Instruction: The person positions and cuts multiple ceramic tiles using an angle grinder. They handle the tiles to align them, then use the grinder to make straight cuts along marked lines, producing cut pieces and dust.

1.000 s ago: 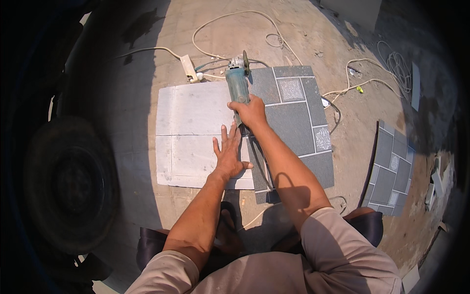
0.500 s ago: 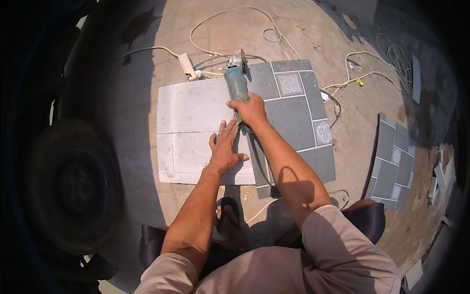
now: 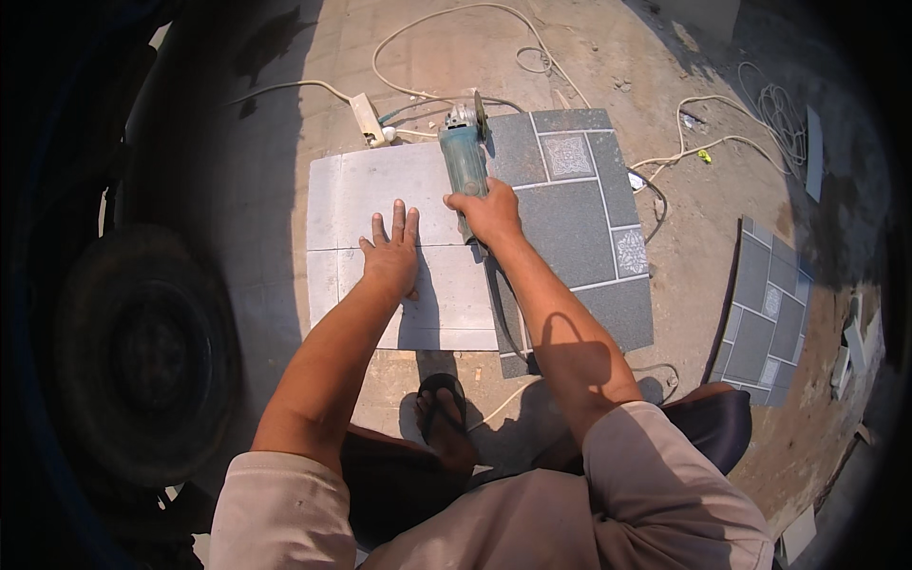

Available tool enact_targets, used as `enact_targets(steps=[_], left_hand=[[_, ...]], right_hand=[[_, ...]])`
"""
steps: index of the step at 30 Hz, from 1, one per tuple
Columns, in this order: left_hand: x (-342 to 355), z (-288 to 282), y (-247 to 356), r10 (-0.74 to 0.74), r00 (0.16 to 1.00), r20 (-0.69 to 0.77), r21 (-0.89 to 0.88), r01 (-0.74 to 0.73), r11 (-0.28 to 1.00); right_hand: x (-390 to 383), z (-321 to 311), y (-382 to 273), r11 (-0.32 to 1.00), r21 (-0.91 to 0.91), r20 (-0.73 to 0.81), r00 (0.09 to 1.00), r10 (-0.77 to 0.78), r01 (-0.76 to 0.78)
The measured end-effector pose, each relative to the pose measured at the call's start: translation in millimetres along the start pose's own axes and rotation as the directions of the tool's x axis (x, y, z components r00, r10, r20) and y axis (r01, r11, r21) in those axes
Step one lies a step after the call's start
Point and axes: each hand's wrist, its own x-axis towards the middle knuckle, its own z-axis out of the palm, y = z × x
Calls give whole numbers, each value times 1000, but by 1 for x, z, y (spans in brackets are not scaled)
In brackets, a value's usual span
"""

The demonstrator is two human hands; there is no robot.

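gripping grinder (image 3: 464,163): right hand (image 3: 491,211); left hand (image 3: 389,256) splayed; cord (image 3: 502,313) over dark tile (image 3: 560,233), socket (image 3: 366,119) beyond.

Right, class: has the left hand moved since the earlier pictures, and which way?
Yes: judged against the pale slab, the left hand has shifted leftward, away from the grinder.
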Motion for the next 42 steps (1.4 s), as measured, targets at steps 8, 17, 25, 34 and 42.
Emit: enact_targets(steps=[8,17,25,34,42], left_hand=[[2,7,-1,25,1000,-9,-94,-26,995],[3,10,-2,29,999,-36,-131,-33,991],[-1,5,-3,36,999,-19,-144,-38,989],[-1,9,-4,37,998,-42,-137,-42,990],[0,7,-3,43,998,-38,-138,-48,989]], right_hand=[[-6,-3,6,999,42,40,999,-22,20],[-9,-1,12,1000,25,54,999,7,-8],[-19,-7,13,999,45,100,995,14,-19],[-30,-4,16,1000,22,74,997,21,-23],[-34,-8,15,1000,-8,74,997,25,-24]])
